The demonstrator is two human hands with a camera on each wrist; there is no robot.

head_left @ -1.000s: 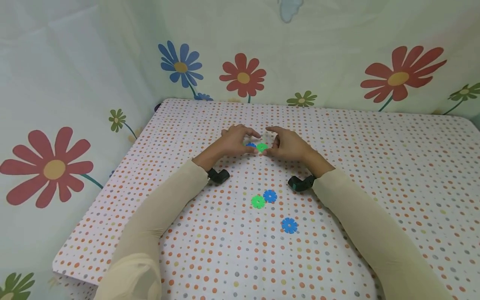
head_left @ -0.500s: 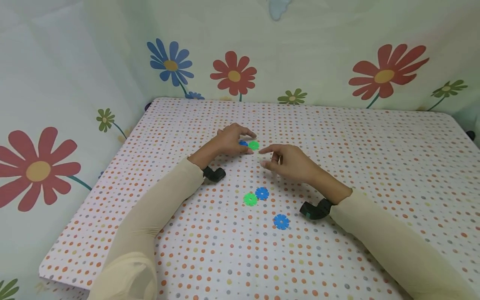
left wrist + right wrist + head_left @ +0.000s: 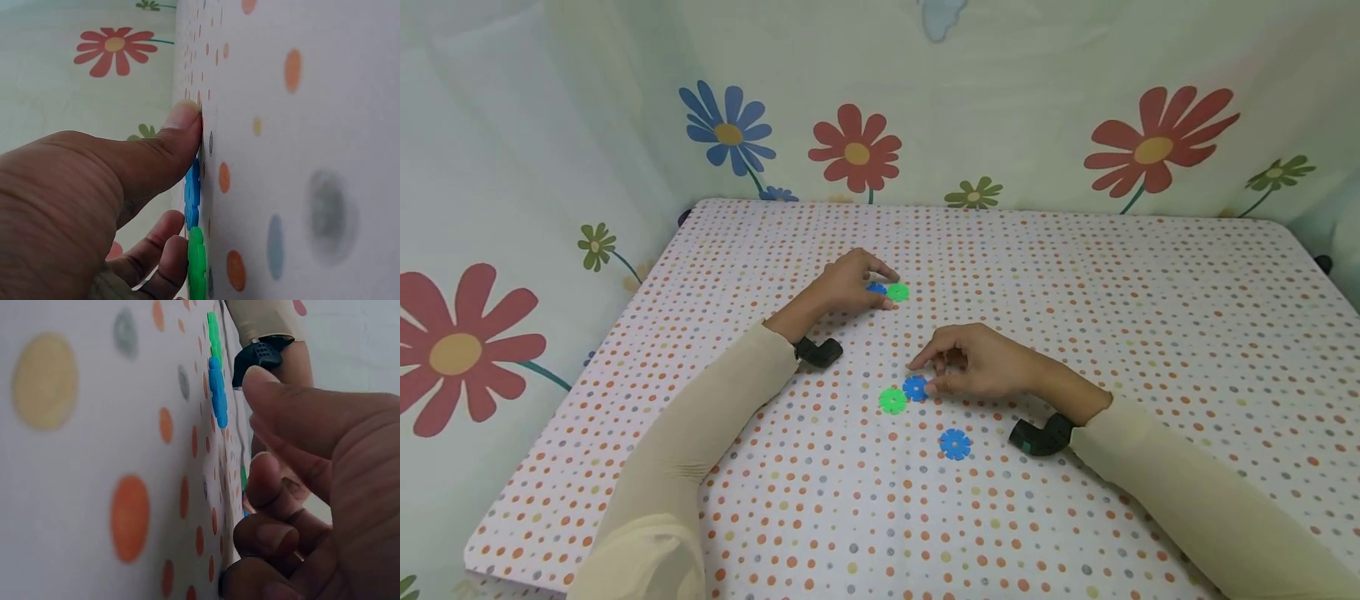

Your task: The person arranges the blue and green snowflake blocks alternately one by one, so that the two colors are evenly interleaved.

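Note:
In the head view my left hand [image 3: 848,282] rests at the far middle of the table. Its thumb and forefinger lie on either side of a green notched plastic disc [image 3: 898,292], and a blue notched disc [image 3: 876,288] is partly hidden under the fingers. The left wrist view has the thumb tip down at the table beside that blue disc [image 3: 192,194]. My right hand [image 3: 988,362] hovers nearer, fingers loosely bent and holding nothing. Its thumb tip is right at the edge of a second blue disc [image 3: 915,387], which lies against a second green disc [image 3: 892,401].
Another blue disc [image 3: 955,444] lies flat toward the front, below the right hand. A dotted cloth covers the table [image 3: 820,517]. Flower-printed curtains [image 3: 1015,108] stand behind and to the left. Black wrist cameras [image 3: 818,352] sit on both wrists.
My right hand has drawn away from the far discs and come nearer, down to the middle pair. The left hand stays by the far pair. The head view has shifted slightly.

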